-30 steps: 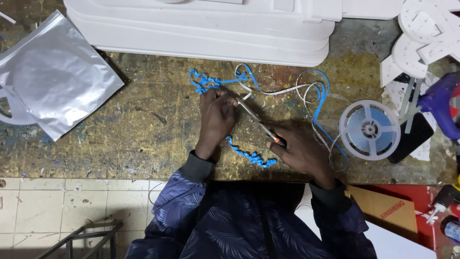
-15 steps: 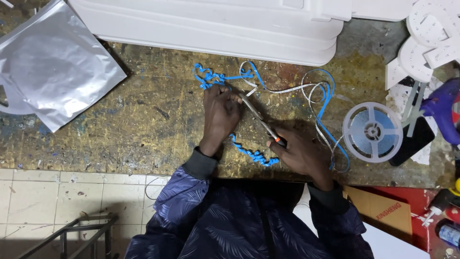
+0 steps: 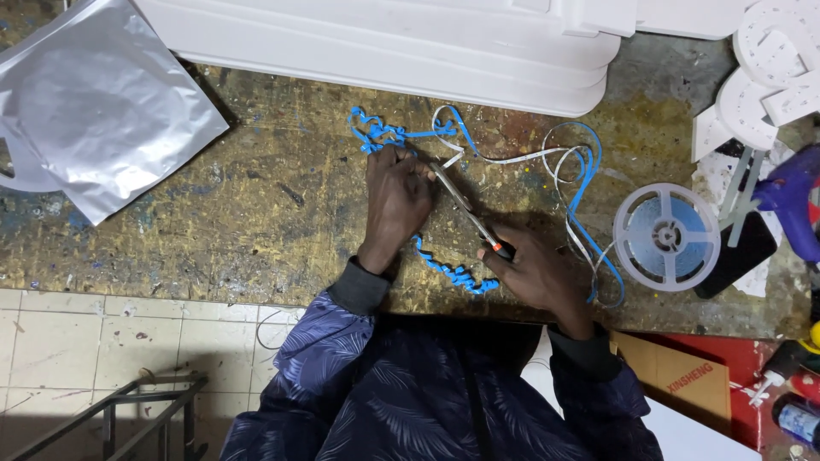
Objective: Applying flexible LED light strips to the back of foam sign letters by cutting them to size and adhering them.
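My left hand [image 3: 397,195] pinches a thin white strip [image 3: 512,158] with blue backing on the worn workbench [image 3: 256,213]. My right hand [image 3: 534,271] grips a pair of scissors [image 3: 465,207] by the orange handles, blades pointing up-left toward the left fingers. Curly blue peeled backing [image 3: 384,135] lies just beyond the left hand, and another blue curl [image 3: 453,273] lies between my wrists. The strip loops right to a clear plastic reel [image 3: 666,236].
A silver foil bag [image 3: 98,107] lies at the far left. A long white moulded piece [image 3: 410,47] runs along the back. White cut shapes [image 3: 764,81], a blue glue gun [image 3: 794,201] and a dark phone [image 3: 739,256] sit at the right. Tiled floor lies below the bench edge.
Both hands stay in place on the strip and scissors; the view has drifted slightly, so the scene sits a little lower and more to the right.
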